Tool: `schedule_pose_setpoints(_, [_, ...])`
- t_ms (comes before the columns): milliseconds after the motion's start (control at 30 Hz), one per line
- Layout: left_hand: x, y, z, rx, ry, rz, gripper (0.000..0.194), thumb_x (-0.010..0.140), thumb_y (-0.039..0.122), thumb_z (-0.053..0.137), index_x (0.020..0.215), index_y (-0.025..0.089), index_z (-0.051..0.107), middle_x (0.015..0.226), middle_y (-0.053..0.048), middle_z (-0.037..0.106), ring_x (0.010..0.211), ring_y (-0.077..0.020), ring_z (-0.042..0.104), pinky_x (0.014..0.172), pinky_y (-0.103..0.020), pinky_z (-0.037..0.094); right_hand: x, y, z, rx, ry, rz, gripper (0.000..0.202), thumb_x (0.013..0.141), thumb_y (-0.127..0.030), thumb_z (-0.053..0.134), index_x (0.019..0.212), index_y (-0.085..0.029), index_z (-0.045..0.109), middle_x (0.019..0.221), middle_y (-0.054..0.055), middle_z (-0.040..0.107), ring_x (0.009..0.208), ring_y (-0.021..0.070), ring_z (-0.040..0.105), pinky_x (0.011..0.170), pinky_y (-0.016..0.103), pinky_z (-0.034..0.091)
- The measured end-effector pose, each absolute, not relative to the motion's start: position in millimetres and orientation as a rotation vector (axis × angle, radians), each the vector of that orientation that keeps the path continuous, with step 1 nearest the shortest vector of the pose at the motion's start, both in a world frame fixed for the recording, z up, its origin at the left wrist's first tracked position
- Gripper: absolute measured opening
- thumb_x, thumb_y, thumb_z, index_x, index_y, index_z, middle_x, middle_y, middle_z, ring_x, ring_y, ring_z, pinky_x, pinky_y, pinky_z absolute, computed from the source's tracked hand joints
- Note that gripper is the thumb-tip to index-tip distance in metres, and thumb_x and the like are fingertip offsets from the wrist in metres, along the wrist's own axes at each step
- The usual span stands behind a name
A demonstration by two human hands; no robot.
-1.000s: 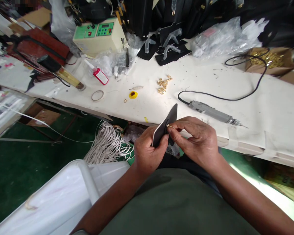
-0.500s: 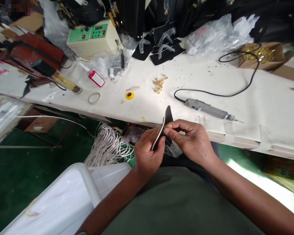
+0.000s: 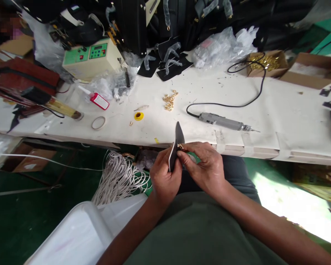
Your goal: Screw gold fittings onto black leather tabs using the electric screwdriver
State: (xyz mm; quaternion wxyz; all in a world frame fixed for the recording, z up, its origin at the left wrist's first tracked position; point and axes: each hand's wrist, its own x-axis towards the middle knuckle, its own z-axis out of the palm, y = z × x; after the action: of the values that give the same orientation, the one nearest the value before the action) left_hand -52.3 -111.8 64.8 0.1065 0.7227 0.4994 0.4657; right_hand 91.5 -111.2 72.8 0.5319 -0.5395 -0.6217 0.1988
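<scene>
My left hand (image 3: pixel 165 176) is closed around a black panel (image 3: pixel 179 134) with a pale cut edge, which stands on end above my lap. At the panel's inner face, a small gold metal fitting (image 3: pixel 180 146) shows between the thumb and fingertips of my right hand (image 3: pixel 205 166). Whether the fitting is attached to the panel cannot be seen. Part of a clear plastic wrap hangs behind the right fingers. On the bench ahead lies a pile of gold fittings (image 3: pixel 169 101), with a grey electric screwdriver (image 3: pixel 223 122) to its right.
Across the white bench (image 3: pixel 292 117) are a red glue bottle (image 3: pixel 99 101), a yellow tape roll (image 3: pixel 139 116), several black panels (image 3: pixel 175 71) and a box of gold parts (image 3: pixel 267 62). A control unit (image 3: pixel 93 60) stands at the back left. White cord (image 3: pixel 117 180) hangs below the front edge.
The gold fitting has come into sight between my right fingertips and the panel. Both hands stay together at the panel, turned slightly, while the head view has shifted to the right.
</scene>
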Motion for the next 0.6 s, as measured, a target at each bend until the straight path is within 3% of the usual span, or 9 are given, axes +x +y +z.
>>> schedule_pose_setpoints(100, [-59,-110,62,2.179,1.439,1.337,0.030,0.099,0.019,0.069,0.129,0.022,0.072,0.114,-0.008,0.078,0.103,-0.0204,0.076,0.093,-0.031,0.062,91,-120,77,-1.250,-1.462,0.531,0.022,0.092,-0.037,0.078,0.112,-0.027,0.078,0.107,0.006,0.083,0.099,0.0270,0.077,0.093,0.044,0.053])
schedule_pose_setpoints(233, [-67,-109,56,2.353,1.392,1.247,0.043,0.099,0.024,0.068,0.142,0.024,0.063,0.123,-0.011,0.074,0.113,-0.0245,0.073,0.096,-0.035,0.061,89,-127,84,-1.248,-1.412,0.654,0.042,0.080,-0.051,0.087,0.111,-0.025,0.077,0.106,0.008,0.081,0.099,0.0286,0.074,0.093,0.043,0.053])
schedule_pose_setpoints(333, [-65,-113,55,2.408,1.400,1.167,0.057,0.096,0.028,0.070,0.150,0.025,0.055,0.131,-0.013,0.068,0.116,-0.0274,0.072,0.095,-0.037,0.062,88,-129,88,-1.352,-1.317,0.801,0.043,0.078,-0.055,0.087,0.105,-0.023,0.076,0.097,0.006,0.078,0.089,0.0248,0.070,0.082,0.036,0.053])
schedule_pose_setpoints(500, [-58,-116,58,2.393,1.322,0.908,0.076,0.085,0.039,0.077,0.154,0.024,0.049,0.140,-0.014,0.061,0.119,-0.0287,0.070,0.097,-0.037,0.062,103,-123,78,-1.494,-1.020,1.103,0.040,0.092,-0.055,0.068,0.080,-0.017,0.067,0.070,0.001,0.065,0.064,0.0156,0.056,0.057,0.026,0.042])
schedule_pose_setpoints(600, [-55,-104,55,2.402,1.188,0.813,0.066,0.091,0.042,0.071,0.152,0.023,0.053,0.136,-0.014,0.062,0.115,-0.0269,0.069,0.101,-0.039,0.060,126,-113,62,-1.562,-0.984,1.220,0.043,0.090,-0.055,0.067,0.070,-0.018,0.060,0.061,-0.001,0.058,0.056,0.0134,0.049,0.050,0.026,0.036])
